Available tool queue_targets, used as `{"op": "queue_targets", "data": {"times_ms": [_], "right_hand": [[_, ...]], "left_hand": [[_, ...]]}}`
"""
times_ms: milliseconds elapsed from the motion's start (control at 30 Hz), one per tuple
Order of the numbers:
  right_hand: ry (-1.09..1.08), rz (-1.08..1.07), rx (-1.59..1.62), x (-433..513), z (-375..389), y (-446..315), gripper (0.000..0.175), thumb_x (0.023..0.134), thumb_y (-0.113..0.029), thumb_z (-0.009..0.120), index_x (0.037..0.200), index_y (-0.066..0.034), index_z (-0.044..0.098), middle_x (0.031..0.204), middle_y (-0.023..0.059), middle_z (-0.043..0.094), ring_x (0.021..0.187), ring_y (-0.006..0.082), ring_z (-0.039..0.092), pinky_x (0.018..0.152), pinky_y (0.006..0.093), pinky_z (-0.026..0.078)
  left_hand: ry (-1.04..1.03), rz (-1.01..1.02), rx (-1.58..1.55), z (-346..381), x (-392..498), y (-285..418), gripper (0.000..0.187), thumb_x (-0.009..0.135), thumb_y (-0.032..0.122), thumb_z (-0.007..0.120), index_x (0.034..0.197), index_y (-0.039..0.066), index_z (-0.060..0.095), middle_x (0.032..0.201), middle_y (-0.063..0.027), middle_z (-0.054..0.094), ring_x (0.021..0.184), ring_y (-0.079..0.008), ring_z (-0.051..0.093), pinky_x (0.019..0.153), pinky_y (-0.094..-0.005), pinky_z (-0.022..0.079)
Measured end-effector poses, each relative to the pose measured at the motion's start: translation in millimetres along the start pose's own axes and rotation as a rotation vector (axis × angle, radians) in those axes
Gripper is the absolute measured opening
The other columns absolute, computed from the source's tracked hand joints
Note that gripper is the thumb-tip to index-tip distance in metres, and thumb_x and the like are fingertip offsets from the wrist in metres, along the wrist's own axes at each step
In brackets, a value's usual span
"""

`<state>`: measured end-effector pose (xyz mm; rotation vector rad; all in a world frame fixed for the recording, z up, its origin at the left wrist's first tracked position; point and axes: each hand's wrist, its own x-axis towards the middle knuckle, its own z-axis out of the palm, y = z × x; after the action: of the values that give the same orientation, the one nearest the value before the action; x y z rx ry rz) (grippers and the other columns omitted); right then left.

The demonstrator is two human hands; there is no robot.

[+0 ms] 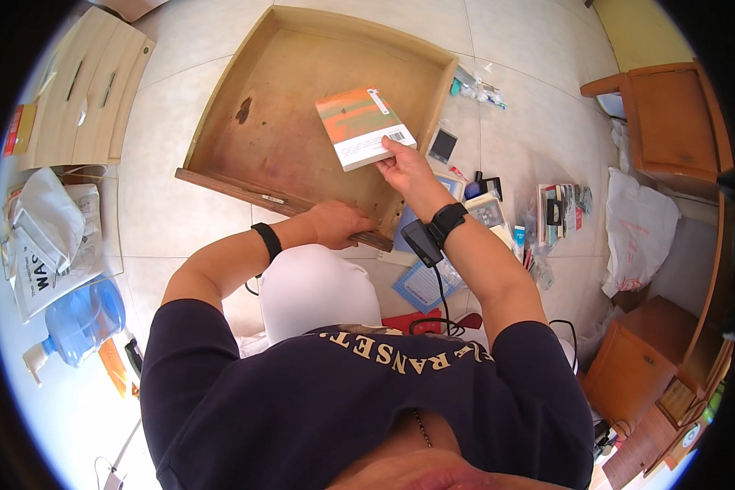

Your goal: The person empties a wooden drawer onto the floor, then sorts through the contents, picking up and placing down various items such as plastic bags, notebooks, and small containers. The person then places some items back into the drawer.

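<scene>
My right hand [404, 165] holds a paperback book [361, 122] by its lower right corner, thumb on top. The book has an orange and green cover with a white band bearing writing and a barcode, and is over a wooden drawer [294, 79]. That drawer lies open side up on the tiled floor, its inside stained, with a dark worn patch at left. My left hand [342, 225] grips the drawer's near front edge, fingers partly hidden behind the board. A small metal plate [273, 199] sits on that front edge.
Right of the drawer lie a dark-screened device [443, 145], a blue checked card [424, 286] and a stack of books [554, 214]. A white plastic bag [640, 229] rests beside wooden cabinets [674, 119]. At left are a pale drawer unit [89, 89] and a blue water bottle [86, 321].
</scene>
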<state>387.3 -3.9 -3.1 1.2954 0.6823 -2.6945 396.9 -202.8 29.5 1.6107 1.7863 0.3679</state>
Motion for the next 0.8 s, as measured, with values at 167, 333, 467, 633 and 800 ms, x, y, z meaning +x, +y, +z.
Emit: {"op": "queue_targets", "data": {"times_ms": [167, 333, 467, 633, 800], "right_hand": [[-0.067, 0.022, -0.143, 28.9, 0.0, -7.3, 0.031, 0.091, -0.001, 0.061, 0.121, -0.0054, 0.054, 0.118, 0.0104, 0.061, 0.109, 0.0251, 0.060, 0.095, 0.0419, 0.049], [-0.063, 0.028, -0.124, 28.8, 14.5, -3.5, 0.030, 0.093, -0.005, 0.061, 0.121, -0.0043, 0.053, 0.116, 0.0108, 0.061, 0.105, 0.0238, 0.061, 0.092, 0.0399, 0.051], [-0.083, 0.032, -0.086, 22.2, 19.8, 2.2, 0.026, 0.093, -0.007, 0.062, 0.119, -0.0059, 0.054, 0.113, 0.0089, 0.061, 0.099, 0.0220, 0.061, 0.085, 0.0344, 0.051], [-0.065, 0.036, -0.106, 26.2, 24.2, 5.6, 0.025, 0.094, -0.008, 0.062, 0.118, -0.0072, 0.055, 0.111, 0.0067, 0.062, 0.097, 0.0208, 0.062, 0.084, 0.0337, 0.050], [-0.117, 0.085, -0.369, 18.7, 17.6, 3.4, 0.028, 0.096, -0.016, 0.061, 0.121, -0.0095, 0.052, 0.111, 0.0059, 0.062, 0.099, 0.0187, 0.063, 0.084, 0.0323, 0.051]], "left_hand": [[-0.031, -0.021, -0.002, 2.0, 1.3, -2.2, 0.039, 0.077, 0.027, 0.073, 0.111, 0.012, 0.062, 0.104, -0.0083, 0.065, 0.100, -0.0316, 0.061, 0.085, -0.0433, 0.050], [0.336, -0.312, -0.965, 8.7, 14.8, -30.9, 0.047, 0.084, 0.038, 0.071, 0.121, 0.012, 0.059, 0.105, -0.0042, 0.066, 0.099, -0.0270, 0.063, 0.084, -0.0421, 0.050], [0.796, -0.621, -1.934, -18.8, 32.4, -55.4, 0.059, 0.088, 0.046, 0.067, 0.132, 0.011, 0.049, 0.117, -0.0045, 0.061, 0.105, -0.0234, 0.060, 0.088, -0.0402, 0.049], [1.058, -0.395, -2.015, -30.7, 40.5, -83.3, 0.037, 0.097, 0.029, 0.058, 0.128, 0.011, 0.047, 0.125, -0.0089, 0.057, 0.110, -0.0217, 0.058, 0.091, -0.0369, 0.050], [1.237, -0.462, -2.027, -39.8, 45.9, -118.6, 0.023, 0.099, 0.013, 0.053, 0.122, 0.008, 0.052, 0.122, -0.0093, 0.059, 0.112, -0.0228, 0.059, 0.091, -0.0375, 0.053]]}}
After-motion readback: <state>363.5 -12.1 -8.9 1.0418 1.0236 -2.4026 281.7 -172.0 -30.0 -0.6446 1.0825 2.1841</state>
